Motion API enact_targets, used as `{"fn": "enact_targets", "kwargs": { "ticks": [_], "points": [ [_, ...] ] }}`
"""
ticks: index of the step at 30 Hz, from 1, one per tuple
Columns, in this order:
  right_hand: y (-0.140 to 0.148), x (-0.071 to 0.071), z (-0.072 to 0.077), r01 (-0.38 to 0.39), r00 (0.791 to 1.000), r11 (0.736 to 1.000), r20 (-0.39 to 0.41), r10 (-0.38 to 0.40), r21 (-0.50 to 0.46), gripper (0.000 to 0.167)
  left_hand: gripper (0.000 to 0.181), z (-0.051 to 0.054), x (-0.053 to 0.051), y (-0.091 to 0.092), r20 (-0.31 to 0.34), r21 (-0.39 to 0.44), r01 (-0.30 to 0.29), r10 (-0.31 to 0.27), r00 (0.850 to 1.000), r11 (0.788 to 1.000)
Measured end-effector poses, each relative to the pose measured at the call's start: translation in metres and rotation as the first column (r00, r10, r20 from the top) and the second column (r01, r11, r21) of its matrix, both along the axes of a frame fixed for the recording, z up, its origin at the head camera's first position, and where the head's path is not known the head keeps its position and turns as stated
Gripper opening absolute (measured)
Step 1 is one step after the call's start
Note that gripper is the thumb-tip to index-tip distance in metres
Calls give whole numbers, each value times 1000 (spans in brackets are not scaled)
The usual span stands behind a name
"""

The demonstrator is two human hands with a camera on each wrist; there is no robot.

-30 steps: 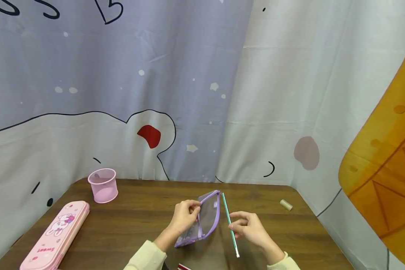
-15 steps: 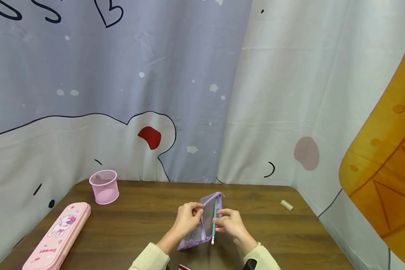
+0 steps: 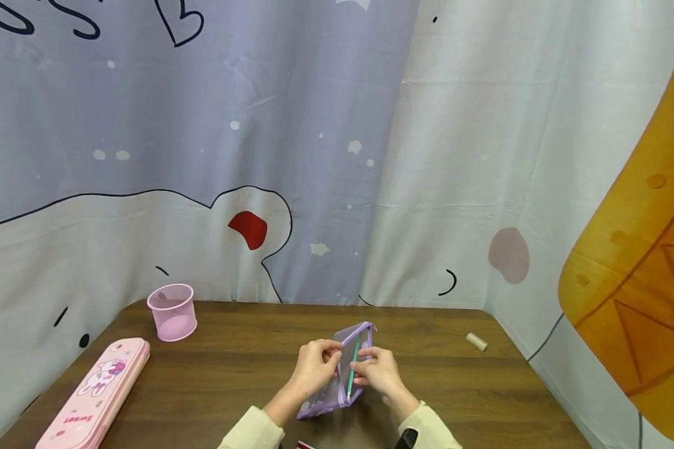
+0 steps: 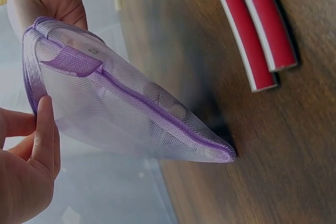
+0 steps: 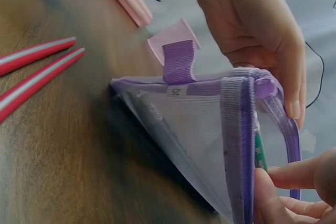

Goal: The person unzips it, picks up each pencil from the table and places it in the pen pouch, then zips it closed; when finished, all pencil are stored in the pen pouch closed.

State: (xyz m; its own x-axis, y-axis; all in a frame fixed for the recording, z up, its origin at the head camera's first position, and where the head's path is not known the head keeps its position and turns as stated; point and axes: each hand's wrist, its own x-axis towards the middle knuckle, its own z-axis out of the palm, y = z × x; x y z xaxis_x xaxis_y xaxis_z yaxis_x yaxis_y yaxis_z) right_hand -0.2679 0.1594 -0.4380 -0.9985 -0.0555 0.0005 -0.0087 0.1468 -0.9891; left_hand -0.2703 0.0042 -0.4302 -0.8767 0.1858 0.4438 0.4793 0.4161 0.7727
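Pinching the mesh pouch (image 3: pixel 328 397), lower centre, the left hand (image 3: pixel 314 369) should widen it for the teal pencil (image 3: pixel 351 381) the right hand (image 3: pixel 383 373) grips

Sheer mesh pouch (image 4: pixel 110 119) with woven trim (image 5: pixel 239 145), smooth plastic cup (image 3: pixel 175 325), wood-grained table (image 3: pixel 247 340), creased cloth backdrop (image 3: pixel 314 156)

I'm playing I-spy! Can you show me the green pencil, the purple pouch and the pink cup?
Green pencil (image 5: pixel 260 151), right wrist view: on its barrel.
Purple pouch (image 4: pixel 115 113), left wrist view: on its mesh side.
Pink cup (image 3: pixel 176 323), head view: on its wall.
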Motion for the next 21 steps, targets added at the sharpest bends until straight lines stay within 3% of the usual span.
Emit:
{"fn": "enact_targets", "kwargs": {
  "ticks": [6, 16, 19, 21],
  "points": [
    [-2, 3, 0, 8, 999, 998, -33, -6, 57, 38, 18, 0, 0, -1, 17, 0, 2, -2, 1000, 1000],
    [6, 19, 10, -45, 989, 997, -135, 54, 67, 25, 17, 1, 0, -2, -21, 25, 1, -1, 1000, 1000],
    [9, 28, 16, -81, 979, 990, -175, 101, 118, 20, 17, 2, 0, -4, -15, 29, 2, -2, 1000, 1000],
    [8, 40, 26, -139, 964, 973, -199, 175, 184, 15, 18, 3, 0, -6, -3, 30, -5, 5, 1000, 1000]
  ]
}}
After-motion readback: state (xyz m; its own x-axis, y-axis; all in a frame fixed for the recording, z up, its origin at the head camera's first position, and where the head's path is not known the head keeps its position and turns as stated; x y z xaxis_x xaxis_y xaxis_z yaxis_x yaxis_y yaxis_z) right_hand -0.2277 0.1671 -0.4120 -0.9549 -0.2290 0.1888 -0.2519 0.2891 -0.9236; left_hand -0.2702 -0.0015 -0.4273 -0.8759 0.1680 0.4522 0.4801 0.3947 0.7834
